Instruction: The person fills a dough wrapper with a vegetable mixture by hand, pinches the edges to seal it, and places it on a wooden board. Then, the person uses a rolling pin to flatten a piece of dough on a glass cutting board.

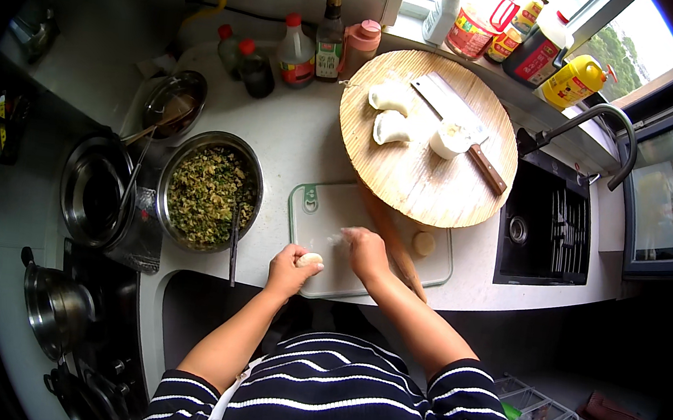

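Observation:
My left hand is closed around a pale dough piece at the left front of the white cutting board. Just over the board, my right hand has its fingers drawn together; what they hold, if anything, is hidden. White flour dusts the surface beside its fingertips. A wooden rolling pin slants across the board to the right of that hand, its far end beneath the round woven tray. Beyond the pin rests another round dough piece.
The woven tray carries two filled dough pieces, a cleaver and a small white bowl. A steel bowl of chopped green filling with chopsticks stands left. Bottles line the back; a black sink is right.

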`<move>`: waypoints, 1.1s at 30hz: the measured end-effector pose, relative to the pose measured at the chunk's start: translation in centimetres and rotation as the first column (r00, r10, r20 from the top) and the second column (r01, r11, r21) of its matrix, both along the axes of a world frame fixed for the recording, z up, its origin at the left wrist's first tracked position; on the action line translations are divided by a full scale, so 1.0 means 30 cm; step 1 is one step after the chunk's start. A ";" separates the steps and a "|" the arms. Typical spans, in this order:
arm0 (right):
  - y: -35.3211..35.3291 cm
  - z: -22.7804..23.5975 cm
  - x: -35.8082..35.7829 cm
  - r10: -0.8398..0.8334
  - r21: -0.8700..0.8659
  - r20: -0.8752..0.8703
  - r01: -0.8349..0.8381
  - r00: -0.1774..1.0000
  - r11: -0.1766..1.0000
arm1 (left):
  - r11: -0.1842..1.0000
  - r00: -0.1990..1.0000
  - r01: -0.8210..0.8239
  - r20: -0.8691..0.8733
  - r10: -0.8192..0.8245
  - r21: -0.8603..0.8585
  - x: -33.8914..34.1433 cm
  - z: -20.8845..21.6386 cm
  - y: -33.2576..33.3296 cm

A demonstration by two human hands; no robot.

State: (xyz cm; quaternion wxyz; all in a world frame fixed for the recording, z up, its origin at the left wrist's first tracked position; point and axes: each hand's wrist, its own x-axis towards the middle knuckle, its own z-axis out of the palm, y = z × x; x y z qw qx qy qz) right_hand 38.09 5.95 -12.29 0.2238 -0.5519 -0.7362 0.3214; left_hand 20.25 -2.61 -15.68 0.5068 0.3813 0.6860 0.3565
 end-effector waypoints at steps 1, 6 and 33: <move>0.001 0.014 -0.016 -0.077 -0.010 -0.095 0.077 0.992 0.997 | 0.999 0.995 -0.034 0.090 0.034 -0.003 -0.002 0.011 0.000; 0.017 0.114 0.025 -0.219 -0.151 -0.280 0.183 0.935 0.972 | 0.994 0.968 -0.034 0.246 0.060 -0.108 -0.010 0.095 -0.001; -0.197 -0.049 0.004 0.372 0.035 0.407 -0.421 0.834 0.906 | 0.977 0.961 -0.102 0.235 0.145 -0.186 0.000 0.112 0.008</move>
